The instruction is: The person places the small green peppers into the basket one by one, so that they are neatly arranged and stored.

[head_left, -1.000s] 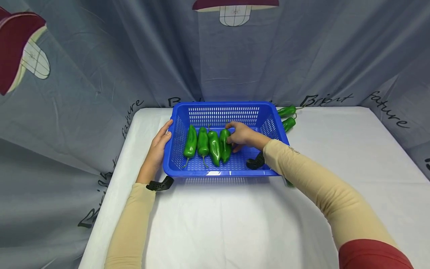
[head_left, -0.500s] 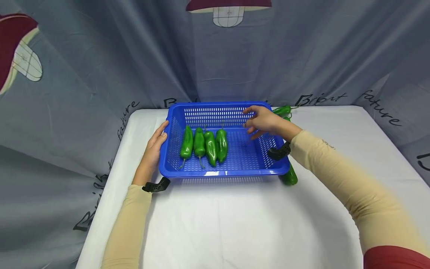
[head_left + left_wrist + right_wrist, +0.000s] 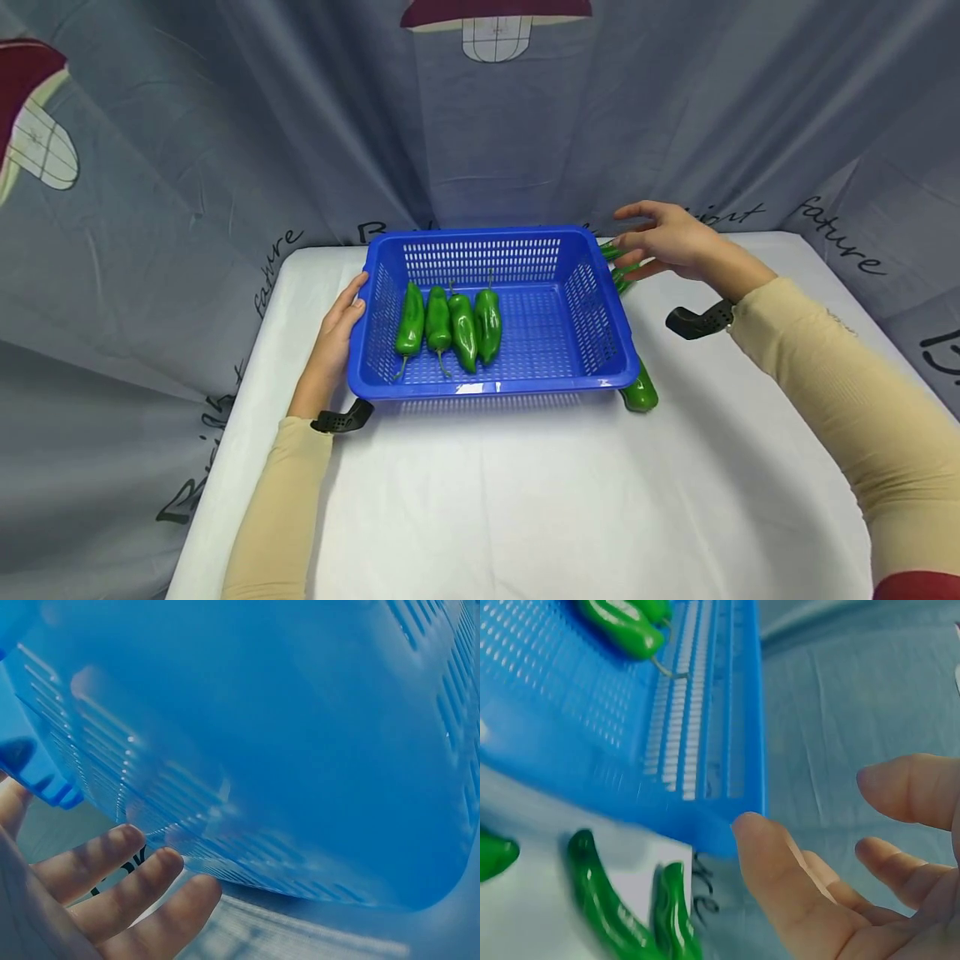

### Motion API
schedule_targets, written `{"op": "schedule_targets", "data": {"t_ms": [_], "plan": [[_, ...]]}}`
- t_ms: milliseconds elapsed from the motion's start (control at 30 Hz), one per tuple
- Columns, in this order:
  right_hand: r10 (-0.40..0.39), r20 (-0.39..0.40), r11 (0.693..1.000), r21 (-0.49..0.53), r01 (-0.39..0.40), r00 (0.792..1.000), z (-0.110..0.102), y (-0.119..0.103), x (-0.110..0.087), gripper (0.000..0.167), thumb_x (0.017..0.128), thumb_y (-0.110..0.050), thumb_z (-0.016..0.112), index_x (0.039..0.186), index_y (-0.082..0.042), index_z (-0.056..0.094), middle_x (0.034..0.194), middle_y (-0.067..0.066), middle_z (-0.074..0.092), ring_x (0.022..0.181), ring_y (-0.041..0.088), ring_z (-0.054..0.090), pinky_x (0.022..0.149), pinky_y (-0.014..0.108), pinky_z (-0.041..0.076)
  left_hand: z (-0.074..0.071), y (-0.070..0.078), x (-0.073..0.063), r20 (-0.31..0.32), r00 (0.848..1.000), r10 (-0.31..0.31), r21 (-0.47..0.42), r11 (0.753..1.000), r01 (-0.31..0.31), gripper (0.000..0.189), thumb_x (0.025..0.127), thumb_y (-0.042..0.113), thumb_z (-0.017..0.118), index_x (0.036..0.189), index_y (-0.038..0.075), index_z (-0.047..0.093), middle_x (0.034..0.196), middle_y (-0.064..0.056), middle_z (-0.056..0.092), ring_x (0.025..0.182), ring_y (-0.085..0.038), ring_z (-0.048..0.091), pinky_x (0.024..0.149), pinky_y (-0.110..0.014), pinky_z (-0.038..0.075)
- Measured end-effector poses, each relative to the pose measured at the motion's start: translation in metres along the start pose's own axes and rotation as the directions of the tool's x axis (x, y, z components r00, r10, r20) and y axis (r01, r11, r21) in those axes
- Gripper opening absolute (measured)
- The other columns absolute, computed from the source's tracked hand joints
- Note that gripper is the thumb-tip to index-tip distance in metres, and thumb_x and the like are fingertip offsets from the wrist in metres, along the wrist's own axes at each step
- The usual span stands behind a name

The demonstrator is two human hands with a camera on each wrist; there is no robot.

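Clock centred on the blue basket (image 3: 534, 333), head view: bare floor toward 3 reachable from above, four green peppers (image 3: 464, 333) in the way toward 9, the left hand (image 3: 332, 335) at the rim there. Wide passage over white tabletop (image 3: 487, 500) at 6; curtain (image 3: 491, 142) bars 12. Outside, two loose peppers (image 3: 606, 900) crowd 2 near the right hand (image 3: 669, 238), another pepper (image 3: 641, 392) 4, bare table between.

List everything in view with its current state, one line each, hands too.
Blue basket: upright, partly filled.
Left hand: fingers extended, touching basket.
Right hand: empty, fingers spread.
Four inside peppers: lying side by side.
Near right pepper: outside, partly hidden by basket.
Two far right peppers: outside, lying close together.
Grey curtain: hanging, creased.
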State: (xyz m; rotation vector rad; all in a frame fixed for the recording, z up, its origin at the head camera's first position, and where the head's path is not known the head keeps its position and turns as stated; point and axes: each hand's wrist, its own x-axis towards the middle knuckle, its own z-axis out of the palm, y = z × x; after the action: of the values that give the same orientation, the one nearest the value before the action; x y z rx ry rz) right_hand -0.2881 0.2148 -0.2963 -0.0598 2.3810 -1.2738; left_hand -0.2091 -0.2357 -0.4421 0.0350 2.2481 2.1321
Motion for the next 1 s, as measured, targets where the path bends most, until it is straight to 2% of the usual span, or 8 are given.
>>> {"op": "schedule_targets", "data": {"t_ms": [167,367,467,733,1000], "plan": [[-0.002,-0.025,1.0,0.007,0.003,1.0,-0.013,0.022,-0.012,0.063,0.108,-0.021,0.047,0.161,-0.004,0.018,0.148,0.029,0.04,0.083,0.002,0.071,0.079,0.036,0.064,-0.001,-0.002,-0.001,0.002,1.0,-0.006,0.017,1.0,0.006,0.053,0.111,0.028,0.031,0.163,0.027,0.025,0.173,0.001,0.017,0.16,-0.026,0.017,0.129,-0.054,0.018],[0.01,-0.032,1.0,-0.016,-0.011,0.999,-0.021,0.051,-0.025,0.066,0.107,-0.023,0.05,0.161,-0.003,0.017,0.144,0.024,0.045,0.088,0.001,0.071,0.085,0.04,0.063,0.0,-0.003,-0.001,0.004,1.0,-0.008,0.007,1.0,0.008,0.053,0.111,0.029,0.031,0.163,0.028,0.026,0.173,0.002,0.018,0.16,-0.025,0.018,0.129,-0.054,0.018],[0.025,-0.026,1.0,-0.016,-0.026,0.999,-0.022,0.068,-0.028,0.066,0.108,-0.023,0.05,0.16,-0.002,0.017,0.145,0.026,0.044,0.09,0.001,0.071,0.086,0.041,0.063,0.0,-0.002,-0.002,0.002,1.0,-0.008,0.001,1.0,0.008,0.053,0.111,0.029,0.032,0.163,0.028,0.026,0.173,0.002,0.018,0.16,-0.025,0.018,0.129,-0.053,0.018],[0.06,0.015,0.998,-0.025,-0.059,0.998,-0.009,0.105,-0.038,0.066,0.107,-0.022,0.05,0.16,0.0,0.016,0.152,0.034,0.037,0.101,0.01,0.071,0.089,0.045,0.062,0.0,-0.001,-0.002,0.005,1.0,-0.003,-0.014,1.0,0.003,0.053,0.111,0.026,0.031,0.163,0.026,0.025,0.172,0.0,0.019,0.159,-0.025,0.02,0.129,-0.051,0.02],[0.058,0.029,0.998,-0.015,-0.057,0.998,0.009,0.131,-0.044,0.069,0.106,-0.025,0.054,0.159,0.001,0.019,0.151,0.038,0.039,0.104,0.016,0.07,0.088,0.046,0.062,-0.001,-0.001,-0.001,-0.002,1.0,-0.004,-0.003,1.0,0.004,0.053,0.111,0.027,0.031,0.163,0.027,0.026,0.172,0.001,0.019,0.159,-0.025,0.019,0.129,-0.052,0.019]]}}
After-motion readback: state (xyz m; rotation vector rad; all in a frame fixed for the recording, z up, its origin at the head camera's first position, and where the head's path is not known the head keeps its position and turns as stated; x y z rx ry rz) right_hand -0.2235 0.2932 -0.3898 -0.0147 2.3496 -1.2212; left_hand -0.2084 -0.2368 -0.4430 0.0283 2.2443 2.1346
